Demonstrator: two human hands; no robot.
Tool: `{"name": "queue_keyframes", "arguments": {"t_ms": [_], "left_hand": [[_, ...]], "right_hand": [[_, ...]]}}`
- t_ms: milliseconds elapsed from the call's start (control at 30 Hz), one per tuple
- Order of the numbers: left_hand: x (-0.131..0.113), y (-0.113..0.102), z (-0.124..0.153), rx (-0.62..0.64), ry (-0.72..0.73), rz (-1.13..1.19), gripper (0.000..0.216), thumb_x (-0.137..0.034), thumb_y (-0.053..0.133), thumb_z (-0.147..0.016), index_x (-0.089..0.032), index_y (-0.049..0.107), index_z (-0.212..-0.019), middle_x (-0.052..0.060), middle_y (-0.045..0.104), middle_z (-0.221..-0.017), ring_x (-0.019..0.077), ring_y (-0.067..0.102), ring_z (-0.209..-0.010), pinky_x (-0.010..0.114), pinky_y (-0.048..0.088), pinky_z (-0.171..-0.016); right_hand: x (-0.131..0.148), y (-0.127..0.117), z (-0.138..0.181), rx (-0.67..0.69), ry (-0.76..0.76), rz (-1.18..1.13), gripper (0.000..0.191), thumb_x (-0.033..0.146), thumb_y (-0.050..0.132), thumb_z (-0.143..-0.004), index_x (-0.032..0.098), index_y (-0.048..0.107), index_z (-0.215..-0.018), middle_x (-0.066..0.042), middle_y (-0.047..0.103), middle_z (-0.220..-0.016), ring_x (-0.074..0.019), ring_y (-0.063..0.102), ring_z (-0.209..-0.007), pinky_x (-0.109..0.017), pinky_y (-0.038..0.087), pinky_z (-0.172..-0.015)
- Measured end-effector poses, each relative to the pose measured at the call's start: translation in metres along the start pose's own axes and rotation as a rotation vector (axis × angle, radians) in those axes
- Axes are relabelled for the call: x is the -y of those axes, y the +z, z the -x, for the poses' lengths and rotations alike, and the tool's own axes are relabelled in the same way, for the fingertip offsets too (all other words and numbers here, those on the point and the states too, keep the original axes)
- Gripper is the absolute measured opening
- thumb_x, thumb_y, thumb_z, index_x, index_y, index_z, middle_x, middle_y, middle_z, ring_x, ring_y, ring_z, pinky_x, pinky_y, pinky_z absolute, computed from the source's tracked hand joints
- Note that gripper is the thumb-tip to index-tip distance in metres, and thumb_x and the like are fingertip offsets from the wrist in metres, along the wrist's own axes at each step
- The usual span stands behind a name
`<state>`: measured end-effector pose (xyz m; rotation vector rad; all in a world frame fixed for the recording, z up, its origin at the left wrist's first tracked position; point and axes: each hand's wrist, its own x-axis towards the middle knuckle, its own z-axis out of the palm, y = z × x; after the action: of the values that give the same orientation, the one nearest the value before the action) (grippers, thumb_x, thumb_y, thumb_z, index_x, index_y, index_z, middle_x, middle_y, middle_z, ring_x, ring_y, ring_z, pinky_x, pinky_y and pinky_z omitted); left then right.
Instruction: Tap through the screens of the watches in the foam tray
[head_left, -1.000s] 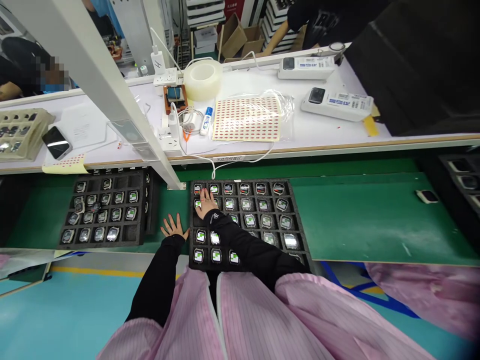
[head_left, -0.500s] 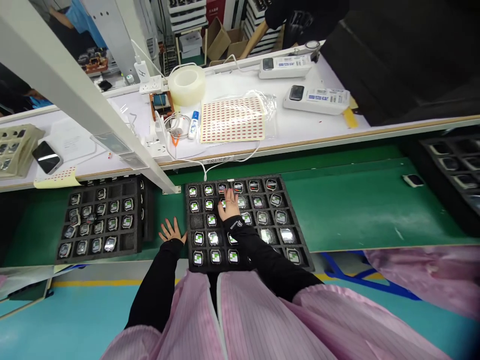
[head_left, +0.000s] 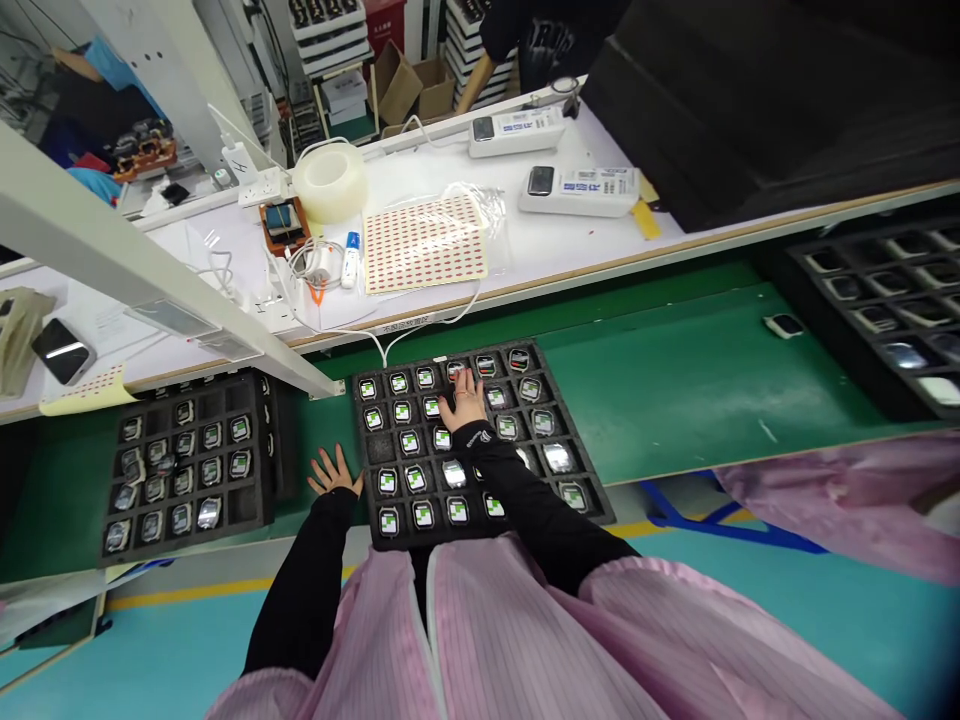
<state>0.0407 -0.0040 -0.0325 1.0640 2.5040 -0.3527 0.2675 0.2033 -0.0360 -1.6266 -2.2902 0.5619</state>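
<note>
A black foam tray [head_left: 581, 470] of several small watch bodies with lit screens lies on the green belt [head_left: 697, 380] in front of me. My right hand [head_left: 463, 402] lies flat, fingers stretched, over the watch bodies in the tray's two far rows, near the middle. My left hand [head_left: 332, 470] rests open with spread fingers on the belt, just left of the tray's left edge. Neither hand holds anything.
A second black tray [head_left: 259, 440] of watch bodies sits to the left, a third tray [head_left: 817, 290] at the far right, and a loose watch body [head_left: 784, 324] on the belt. The white shelf [head_left: 675, 235] behind carries a tape roll [head_left: 330, 182], sticker sheet [head_left: 424, 243], power strips and a phone [head_left: 61, 350]. A slanted white post [head_left: 112, 265] crosses the left.
My right hand has slid from the tray's far-left corner rightward to the middle of the far rows. My left hand stayed by the tray's left edge. The view swung to the right.
</note>
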Motion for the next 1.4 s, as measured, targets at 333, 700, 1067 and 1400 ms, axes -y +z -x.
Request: {"name": "queue_keyframes", "arguments": {"t_ms": [333,700,1067,1400], "left_hand": [[-0.001,-0.004,0.002,-0.034,0.007,-0.019,0.076,-0.049,0.048,-0.090,-0.024,0.010,-0.151,0.012,-0.003,-0.160,0.0403,-0.001,-0.145,0.063,0.012,-0.115],[-0.004,-0.008,0.004,-0.050,0.004,-0.030,0.074,-0.045,0.047,-0.090,-0.022,0.013,-0.152,0.013,-0.001,-0.160,0.0409,0.001,-0.145,0.064,0.013,-0.115],[-0.001,-0.003,0.000,-0.052,0.017,-0.031,0.075,-0.047,0.047,-0.090,-0.022,0.013,-0.152,0.014,-0.002,-0.160,0.0417,0.000,-0.145,0.064,0.013,-0.114],[0.003,0.005,-0.004,-0.072,0.007,-0.021,0.075,-0.047,0.048,-0.091,-0.025,0.011,-0.152,0.011,-0.003,-0.160,0.0415,0.000,-0.145,0.064,0.013,-0.114]], "right_hand": [[-0.021,-0.003,-0.003,-0.036,0.080,-0.002,0.075,0.035,0.040,-0.084,-0.010,0.026,-0.143,-0.028,0.036,-0.143,-0.0347,0.020,-0.141,-0.056,0.016,-0.114],[-0.060,-0.022,-0.009,-0.060,0.176,0.015,0.076,0.035,0.042,-0.081,-0.011,0.031,-0.140,-0.029,0.041,-0.138,-0.0345,0.020,-0.141,-0.057,0.014,-0.114],[-0.103,-0.052,-0.017,-0.105,0.286,0.044,0.075,0.033,0.038,-0.084,-0.013,0.024,-0.143,-0.029,0.032,-0.145,-0.0328,0.013,-0.143,-0.056,0.011,-0.114],[-0.117,-0.058,-0.014,-0.066,0.320,0.032,0.073,0.032,0.042,-0.084,-0.008,0.028,-0.143,-0.027,0.037,-0.142,-0.0337,0.018,-0.142,-0.058,0.012,-0.114]]}}
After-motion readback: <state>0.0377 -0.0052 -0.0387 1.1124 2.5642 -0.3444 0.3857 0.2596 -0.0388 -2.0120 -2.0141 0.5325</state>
